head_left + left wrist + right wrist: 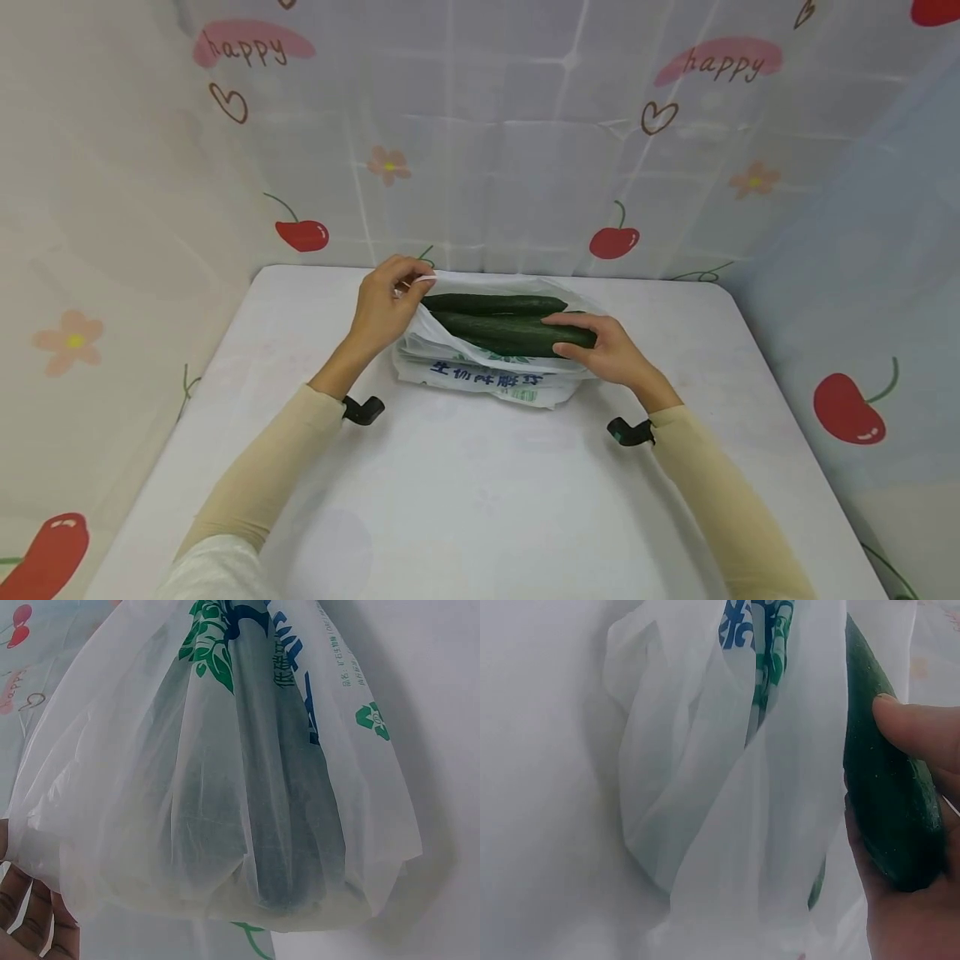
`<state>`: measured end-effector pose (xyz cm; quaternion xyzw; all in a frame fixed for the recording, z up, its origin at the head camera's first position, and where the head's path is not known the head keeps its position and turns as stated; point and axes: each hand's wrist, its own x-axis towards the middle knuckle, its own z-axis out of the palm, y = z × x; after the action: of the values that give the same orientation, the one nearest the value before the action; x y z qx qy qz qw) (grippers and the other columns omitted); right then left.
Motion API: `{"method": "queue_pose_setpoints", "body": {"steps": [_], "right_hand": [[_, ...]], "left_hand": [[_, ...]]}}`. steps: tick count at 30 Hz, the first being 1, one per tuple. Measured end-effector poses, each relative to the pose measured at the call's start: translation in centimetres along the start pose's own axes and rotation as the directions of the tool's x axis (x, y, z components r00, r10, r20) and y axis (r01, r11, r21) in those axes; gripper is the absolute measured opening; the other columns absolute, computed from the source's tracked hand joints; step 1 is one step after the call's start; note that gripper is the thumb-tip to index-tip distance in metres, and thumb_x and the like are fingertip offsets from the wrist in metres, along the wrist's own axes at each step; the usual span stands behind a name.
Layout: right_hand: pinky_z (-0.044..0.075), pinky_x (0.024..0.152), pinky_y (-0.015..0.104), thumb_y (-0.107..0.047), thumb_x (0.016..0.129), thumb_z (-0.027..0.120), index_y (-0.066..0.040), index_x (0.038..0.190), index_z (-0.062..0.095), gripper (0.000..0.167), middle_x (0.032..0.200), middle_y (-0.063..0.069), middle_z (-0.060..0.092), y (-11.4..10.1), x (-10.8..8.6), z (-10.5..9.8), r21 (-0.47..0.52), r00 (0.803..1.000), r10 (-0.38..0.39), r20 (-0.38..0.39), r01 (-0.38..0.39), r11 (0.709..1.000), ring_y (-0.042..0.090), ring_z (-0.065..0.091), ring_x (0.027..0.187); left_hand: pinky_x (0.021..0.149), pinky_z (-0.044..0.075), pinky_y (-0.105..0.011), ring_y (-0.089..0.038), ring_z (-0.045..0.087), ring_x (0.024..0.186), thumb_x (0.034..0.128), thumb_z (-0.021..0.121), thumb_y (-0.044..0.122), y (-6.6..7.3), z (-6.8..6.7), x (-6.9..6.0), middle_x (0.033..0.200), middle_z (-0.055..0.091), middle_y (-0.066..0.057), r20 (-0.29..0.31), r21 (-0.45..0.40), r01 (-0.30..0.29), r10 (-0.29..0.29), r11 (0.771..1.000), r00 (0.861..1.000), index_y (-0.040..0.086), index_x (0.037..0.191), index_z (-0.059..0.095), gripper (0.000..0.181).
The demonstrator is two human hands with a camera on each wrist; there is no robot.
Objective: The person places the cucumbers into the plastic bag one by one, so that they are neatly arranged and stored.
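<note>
A white plastic bag [491, 379] with blue and green print lies on the table, its mouth spread wide. Two long dark green cucumbers show in the opening: a rear cucumber [495, 305] and a front cucumber [498, 333]. My left hand [386, 302] pinches the bag's rim at its left end. My right hand [609, 350] grips the right end of the front cucumber. In the right wrist view, thumb and fingers lie round the cucumber's tip [892, 787]. Through the thin bag [112, 787], dark long shapes show in the left wrist view, with left fingers [34, 915] at its edge.
The white tabletop [480, 492] extends in front of the bag and to both sides. A printed curtain [487, 150] hangs close behind the table's back edge and along the sides. A black wrist camera [363, 410] sits on the left wrist, another camera [630, 432] on the right.
</note>
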<state>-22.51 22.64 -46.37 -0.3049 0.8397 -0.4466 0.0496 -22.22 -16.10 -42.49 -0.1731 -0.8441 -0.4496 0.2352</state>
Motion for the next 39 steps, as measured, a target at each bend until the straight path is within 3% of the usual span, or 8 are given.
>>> {"method": "queue_pose_setpoints", "body": {"steps": [11,18,28,34,39], "right_hand": [[0.041,0.124,0.064,-0.017,0.100,0.078,-0.021,0.143,0.070,0.044,0.152,0.009,0.066,-0.4,2.3,1.3,0.012,0.999,0.019,0.039,-0.020,1.000,0.034,0.054,0.150],[0.042,0.125,0.061,-0.019,0.100,0.078,-0.021,0.143,0.070,0.043,0.152,0.009,0.066,-0.5,3.4,1.7,0.026,0.998,0.034,0.061,-0.035,0.999,0.033,0.053,0.150],[0.039,0.126,0.063,-0.022,0.100,0.078,-0.027,0.142,0.070,0.043,0.154,0.006,0.065,-1.1,4.1,1.3,-0.027,0.991,0.098,0.094,-0.096,0.995,0.032,0.052,0.151],[0.043,0.124,0.062,-0.028,0.101,0.078,-0.028,0.141,0.071,0.041,0.153,0.005,0.065,-0.8,4.0,1.5,-0.060,0.991,0.124,0.054,-0.120,0.991,0.032,0.053,0.150],[0.047,0.121,0.059,-0.033,0.102,0.076,-0.022,0.142,0.070,0.042,0.150,0.008,0.067,-0.7,3.7,1.7,-0.154,0.997,0.076,0.002,-0.074,0.985,0.033,0.058,0.146]], "left_hand": [[0.083,0.059,-0.033,-0.022,0.070,0.093,0.1019,0.075,0.014,0.2,0.2,0.1,0.104,0.074,-0.008,0.014,-0.003,0.001,-0.001,1.000,1.000,0.011,0.113,0.078,0.012],[0.083,0.057,-0.028,-0.020,0.070,0.092,0.1012,0.076,0.014,0.2,0.1,0.0,0.103,0.074,-0.007,0.002,-0.008,0.002,-0.002,1.000,1.000,0.012,0.112,0.079,0.011],[0.082,0.056,-0.025,-0.019,0.068,0.092,0.1023,0.074,0.015,0.0,0.0,-0.2,0.104,0.074,-0.006,0.004,0.007,0.006,-0.006,1.000,1.000,0.013,0.112,0.079,0.010],[0.082,0.057,-0.029,-0.020,0.068,0.092,0.1021,0.074,0.014,-0.2,0.0,-0.4,0.103,0.073,-0.007,0.005,-0.006,0.005,-0.005,1.000,1.000,0.012,0.110,0.079,0.009],[0.081,0.057,-0.031,-0.021,0.069,0.092,0.1022,0.074,0.014,-0.4,0.1,-0.4,0.103,0.073,-0.007,0.007,-0.008,-0.002,0.002,1.000,1.000,0.012,0.111,0.079,0.010]]}}
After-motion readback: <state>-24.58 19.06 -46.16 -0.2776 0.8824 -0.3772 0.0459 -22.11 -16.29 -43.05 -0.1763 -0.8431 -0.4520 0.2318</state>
